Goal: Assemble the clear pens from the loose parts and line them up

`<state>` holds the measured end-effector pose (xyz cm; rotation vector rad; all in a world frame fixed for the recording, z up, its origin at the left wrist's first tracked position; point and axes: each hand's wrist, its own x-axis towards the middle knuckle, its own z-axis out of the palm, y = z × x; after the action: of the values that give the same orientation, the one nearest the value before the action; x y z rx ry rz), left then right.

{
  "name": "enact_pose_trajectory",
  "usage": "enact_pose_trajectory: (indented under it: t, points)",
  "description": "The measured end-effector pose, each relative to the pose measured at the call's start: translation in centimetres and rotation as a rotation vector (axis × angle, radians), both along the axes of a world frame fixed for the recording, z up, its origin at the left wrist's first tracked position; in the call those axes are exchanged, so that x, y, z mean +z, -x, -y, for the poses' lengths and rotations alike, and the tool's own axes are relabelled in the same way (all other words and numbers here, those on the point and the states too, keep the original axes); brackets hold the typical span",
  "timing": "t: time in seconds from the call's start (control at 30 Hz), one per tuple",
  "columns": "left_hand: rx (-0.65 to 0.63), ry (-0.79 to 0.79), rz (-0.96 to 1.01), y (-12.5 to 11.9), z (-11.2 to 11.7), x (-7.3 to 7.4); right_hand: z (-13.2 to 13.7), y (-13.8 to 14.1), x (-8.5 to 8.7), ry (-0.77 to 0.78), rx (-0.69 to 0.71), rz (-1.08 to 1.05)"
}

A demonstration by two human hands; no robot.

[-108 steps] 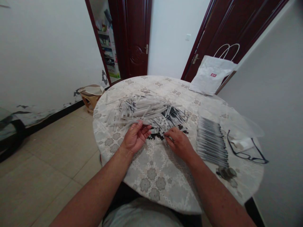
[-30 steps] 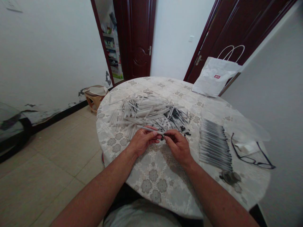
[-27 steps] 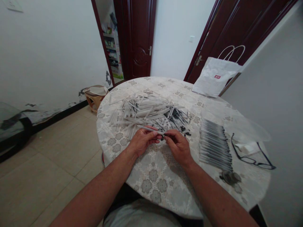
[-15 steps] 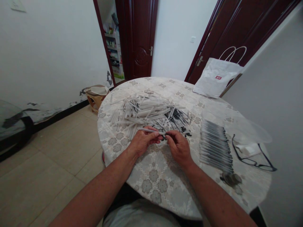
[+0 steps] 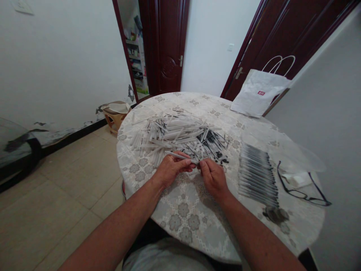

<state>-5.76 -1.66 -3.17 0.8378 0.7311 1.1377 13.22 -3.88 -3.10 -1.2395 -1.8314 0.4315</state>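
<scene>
My left hand [image 5: 170, 169] is closed around a clear pen barrel [image 5: 176, 154] that sticks out to the upper left. My right hand [image 5: 212, 175] pinches the barrel's right end, its fingertips touching those of the left hand; what it grips there is too small to make out. Both hands hover over the round table [image 5: 183, 195], just in front of a loose pile of clear barrels and black refills [image 5: 180, 135]. A neat row of finished pens [image 5: 257, 171] lies to the right of my right hand.
Black-framed glasses [image 5: 303, 186] and a clear plastic bag [image 5: 284, 150] lie at the table's right. A white paper bag [image 5: 261, 98] leans at the far right edge. A dark lump [image 5: 273, 215] sits near the front right. A small stool [image 5: 113, 113] stands on the floor left of the table.
Earlier my hands lay apart at the pile's edge. They have since come together around one barrel, and over the last second they only shifted slightly.
</scene>
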Motion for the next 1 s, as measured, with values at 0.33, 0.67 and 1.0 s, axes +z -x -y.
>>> enact_pose_trajectory:
  t: [0.33,0.67,1.0]
  points:
    - [0.010,-0.026,-0.030,-0.03,0.11,0.03,0.15,0.08,-0.02,0.015,0.028,0.036]
    - [0.008,-0.040,-0.040,-0.02,0.14,-0.13,0.29,-0.01,-0.11,0.027,0.008,-0.008]
    - [0.007,-0.041,-0.040,-0.04,0.19,0.01,0.27,-0.24,-0.38,0.056,0.023,-0.046]
